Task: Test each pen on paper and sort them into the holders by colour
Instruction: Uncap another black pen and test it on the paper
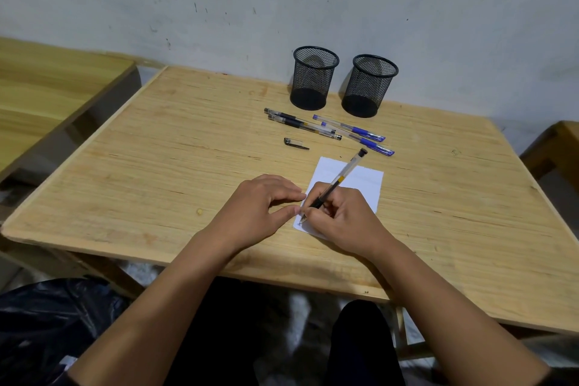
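Note:
My right hand [341, 218] grips a black pen [340, 180] with its tip touching the lower left corner of a small white paper [360, 178]. My left hand [260, 205] rests on the table, its thumb and fingertips pressing the paper's left edge. The pen's black cap [294, 143] lies loose on the table beyond the hands. Two black pens [300, 124] and two blue pens [357, 135] lie side by side behind the paper. Two black mesh holders [315, 78] [368, 86] stand by the wall, and I see no pens in them.
The wooden table [156, 166] has a raised rim and stands against a grey wall. Another wooden surface [47, 88] is at the left and a wooden piece [560, 147] at the right. A dark bag [47, 323] lies on the floor at lower left.

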Available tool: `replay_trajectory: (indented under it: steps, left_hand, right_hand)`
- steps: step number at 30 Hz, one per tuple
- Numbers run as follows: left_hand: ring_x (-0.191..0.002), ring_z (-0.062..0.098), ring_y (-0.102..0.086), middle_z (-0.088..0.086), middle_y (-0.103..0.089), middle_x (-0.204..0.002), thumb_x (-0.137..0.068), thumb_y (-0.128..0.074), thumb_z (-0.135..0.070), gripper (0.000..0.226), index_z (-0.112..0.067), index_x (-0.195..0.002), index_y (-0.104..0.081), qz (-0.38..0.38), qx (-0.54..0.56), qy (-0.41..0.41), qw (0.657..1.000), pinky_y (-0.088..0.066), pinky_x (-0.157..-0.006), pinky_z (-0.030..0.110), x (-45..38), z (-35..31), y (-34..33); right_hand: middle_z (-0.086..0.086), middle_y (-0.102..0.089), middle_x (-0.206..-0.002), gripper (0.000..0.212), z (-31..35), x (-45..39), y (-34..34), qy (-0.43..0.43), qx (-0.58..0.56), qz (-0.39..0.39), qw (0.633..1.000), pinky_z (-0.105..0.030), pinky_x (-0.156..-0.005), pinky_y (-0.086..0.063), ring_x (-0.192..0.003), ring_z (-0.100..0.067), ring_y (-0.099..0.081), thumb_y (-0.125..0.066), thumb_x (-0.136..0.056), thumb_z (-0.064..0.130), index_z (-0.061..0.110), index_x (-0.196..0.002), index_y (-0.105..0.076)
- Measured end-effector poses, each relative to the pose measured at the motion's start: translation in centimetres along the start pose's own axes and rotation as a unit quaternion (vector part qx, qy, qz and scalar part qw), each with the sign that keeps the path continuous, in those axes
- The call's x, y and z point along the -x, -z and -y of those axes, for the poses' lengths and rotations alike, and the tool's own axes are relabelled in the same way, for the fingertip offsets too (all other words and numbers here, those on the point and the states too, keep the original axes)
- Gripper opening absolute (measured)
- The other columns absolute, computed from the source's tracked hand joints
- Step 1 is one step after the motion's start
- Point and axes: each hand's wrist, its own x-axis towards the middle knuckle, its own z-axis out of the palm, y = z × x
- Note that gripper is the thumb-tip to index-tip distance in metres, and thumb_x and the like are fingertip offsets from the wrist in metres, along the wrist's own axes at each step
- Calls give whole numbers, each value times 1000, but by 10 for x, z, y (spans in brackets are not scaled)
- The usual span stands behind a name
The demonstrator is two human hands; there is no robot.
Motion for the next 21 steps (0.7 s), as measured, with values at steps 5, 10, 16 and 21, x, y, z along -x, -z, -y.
replay_trajectory:
  steps: [5,10,16,21]
  left_hand:
    - [-106,-2,-51,-9,-70,-106,-80,-68,-29,25,-25,-104,-70,0,1,-3,1000,-32,-93,9,0,0,1]
    - [-106,-2,-51,-9,-70,-107,-81,-68,-28,24,-25,-104,-70,1,0,-3,1000,-28,-91,1,0,0,0]
    - [-108,2,-53,-9,-69,-107,-81,-67,-29,24,-25,-105,-69,3,1,-2,1000,-33,-93,11,0,0,1]
    - [-105,-4,-49,-9,-70,-107,-81,-67,-28,24,-25,-105,-70,-1,1,-8,1000,-31,-92,9,-1,-1,1]
  right_hand:
    - [-19,-55,-62,7,-1,0,-1,-1,16,-6,1000,-18,-53,-35,-54,-11,-44,-58,-80,10,9,-77,-65]
    - [-8,-53,-58,9,0,-1,-2,-4,11,-12,1000,-16,-52,-35,-53,-7,-43,-57,-79,6,8,-77,-65]
    - [-17,-61,-66,11,-1,-1,-3,1,11,-16,1000,-17,-53,-37,-55,-8,-46,-55,-77,14,10,-76,-65]
    - [-12,-58,-64,13,1,-1,-2,-3,8,-22,1000,-13,-52,-35,-55,-5,-45,-53,-76,16,9,-76,-65]
